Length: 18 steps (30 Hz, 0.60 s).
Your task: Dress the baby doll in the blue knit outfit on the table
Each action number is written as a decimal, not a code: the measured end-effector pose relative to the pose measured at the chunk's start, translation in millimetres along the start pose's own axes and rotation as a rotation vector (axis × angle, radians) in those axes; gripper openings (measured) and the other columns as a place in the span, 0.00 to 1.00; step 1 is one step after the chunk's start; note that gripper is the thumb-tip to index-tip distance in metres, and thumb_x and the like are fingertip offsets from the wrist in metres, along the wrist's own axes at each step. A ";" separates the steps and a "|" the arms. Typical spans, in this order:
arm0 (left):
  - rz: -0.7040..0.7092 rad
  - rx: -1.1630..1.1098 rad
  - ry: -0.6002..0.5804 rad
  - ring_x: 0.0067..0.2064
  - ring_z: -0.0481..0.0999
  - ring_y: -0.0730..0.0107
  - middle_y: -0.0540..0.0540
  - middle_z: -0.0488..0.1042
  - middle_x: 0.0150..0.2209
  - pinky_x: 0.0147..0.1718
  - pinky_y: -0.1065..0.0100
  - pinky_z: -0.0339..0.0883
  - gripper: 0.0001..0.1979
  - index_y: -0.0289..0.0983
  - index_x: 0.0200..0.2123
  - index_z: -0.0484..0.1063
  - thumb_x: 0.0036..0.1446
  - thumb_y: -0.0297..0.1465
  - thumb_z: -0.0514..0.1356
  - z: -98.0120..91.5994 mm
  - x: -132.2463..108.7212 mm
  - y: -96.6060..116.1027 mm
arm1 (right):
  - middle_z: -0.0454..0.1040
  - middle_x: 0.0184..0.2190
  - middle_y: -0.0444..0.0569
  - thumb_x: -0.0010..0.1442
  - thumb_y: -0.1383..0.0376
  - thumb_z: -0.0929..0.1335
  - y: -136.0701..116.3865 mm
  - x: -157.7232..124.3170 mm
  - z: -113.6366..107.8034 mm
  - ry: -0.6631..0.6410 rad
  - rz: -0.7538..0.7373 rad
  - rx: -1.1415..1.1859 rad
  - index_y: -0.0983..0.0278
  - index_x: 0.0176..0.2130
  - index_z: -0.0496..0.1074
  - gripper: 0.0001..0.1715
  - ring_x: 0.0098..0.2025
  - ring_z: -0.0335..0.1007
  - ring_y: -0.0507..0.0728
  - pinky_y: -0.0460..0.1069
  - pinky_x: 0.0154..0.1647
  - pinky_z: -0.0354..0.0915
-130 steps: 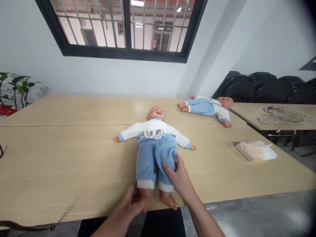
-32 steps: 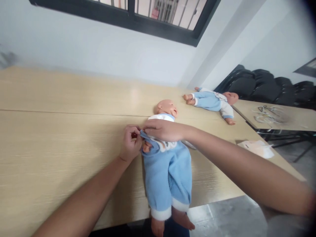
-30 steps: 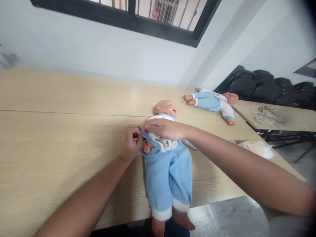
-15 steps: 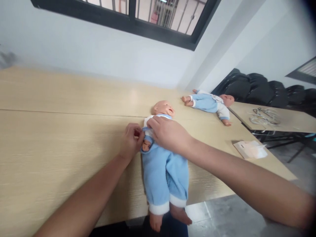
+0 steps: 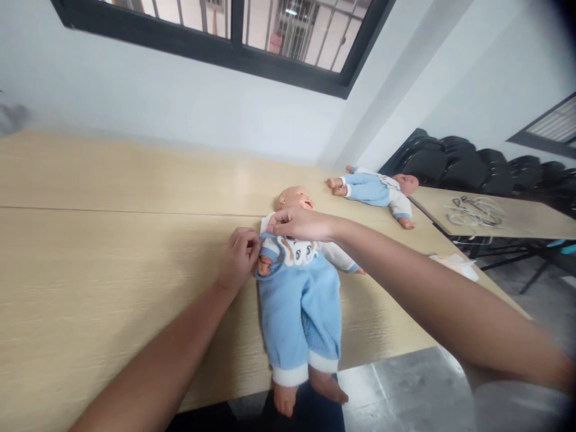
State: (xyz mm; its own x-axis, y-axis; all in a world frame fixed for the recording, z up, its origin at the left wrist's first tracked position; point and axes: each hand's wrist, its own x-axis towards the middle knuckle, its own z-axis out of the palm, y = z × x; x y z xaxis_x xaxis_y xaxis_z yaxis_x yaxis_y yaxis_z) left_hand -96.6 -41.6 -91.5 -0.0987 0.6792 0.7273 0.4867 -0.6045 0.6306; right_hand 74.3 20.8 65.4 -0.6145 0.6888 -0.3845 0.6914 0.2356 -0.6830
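Observation:
A baby doll (image 5: 299,300) in a blue and white outfit lies on its back on the table, its feet past the front edge. White cloth with an animal face shows on its chest. My left hand (image 5: 240,258) is closed at the side of the doll's outfit, thumb and fingers pinching the blue-edged cloth beside the doll's small hand (image 5: 264,264). Across the doll's upper chest, my right hand (image 5: 299,223) pinches the same cloth near the shoulder and hides part of the collar. The doll's other arm (image 5: 339,258) lies stretched out beneath my right forearm.
Another doll (image 5: 369,189) in similar clothes lies at the table's far right. A white paper item (image 5: 456,265) rests near the right edge. Coiled cords (image 5: 477,211) lie on a second table, with black chairs (image 5: 423,159) behind it. A window (image 5: 234,42) is above the wall.
My right hand has lifted and turned, uncovering the animal face and the doll's other arm. My left hand stays at the outfit's side. The view has shifted slightly.

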 end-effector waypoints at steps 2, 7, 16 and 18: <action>-0.234 0.024 -0.066 0.35 0.74 0.67 0.48 0.72 0.33 0.35 0.66 0.70 0.10 0.41 0.35 0.64 0.67 0.38 0.59 -2.2 1.2 5.8 | 0.64 0.25 0.40 0.64 0.53 0.68 0.7 1.1 -2.7 0.065 0.004 -0.042 0.63 0.36 0.73 0.16 0.26 0.56 0.50 0.47 0.28 0.53; -1.005 -0.323 -0.416 0.25 0.77 0.65 0.47 0.75 0.26 0.23 0.67 0.66 0.31 0.40 0.34 0.68 0.67 0.60 0.45 -9.5 10.2 27.1 | 0.65 0.26 0.41 0.68 0.59 0.65 -2.7 7.4 -5.0 0.094 0.028 -0.195 0.63 0.34 0.70 0.13 0.29 0.60 0.51 0.47 0.31 0.56; -1.079 -0.565 -0.397 0.32 0.84 0.64 0.45 0.83 0.37 0.25 0.69 0.73 0.28 0.38 0.46 0.65 0.53 0.47 0.72 -7.8 14.4 39.5 | 0.74 0.28 0.49 0.60 0.49 0.71 -50.0 37.1 -9.8 -0.241 0.229 -0.511 0.63 0.28 0.77 0.22 0.29 0.68 0.56 0.52 0.31 0.60; -1.070 -0.606 -0.363 0.33 0.84 0.64 0.45 0.83 0.37 0.28 0.68 0.75 0.26 0.39 0.45 0.64 0.53 0.42 0.74 -4.5 13.3 43.3 | 0.75 0.29 0.49 0.57 0.49 0.73 -52.0 47.4 -11.0 -0.312 0.270 -0.568 0.62 0.29 0.79 0.20 0.31 0.70 0.57 0.52 0.32 0.62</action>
State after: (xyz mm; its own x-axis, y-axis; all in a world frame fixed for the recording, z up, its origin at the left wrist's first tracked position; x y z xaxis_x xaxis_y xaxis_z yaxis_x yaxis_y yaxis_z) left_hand -80.7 -60.6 -53.3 0.0935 0.9580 -0.2711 -0.1683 0.2836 0.9441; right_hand 13.4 48.8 89.6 -0.4152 0.5646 -0.7133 0.8743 0.4642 -0.1415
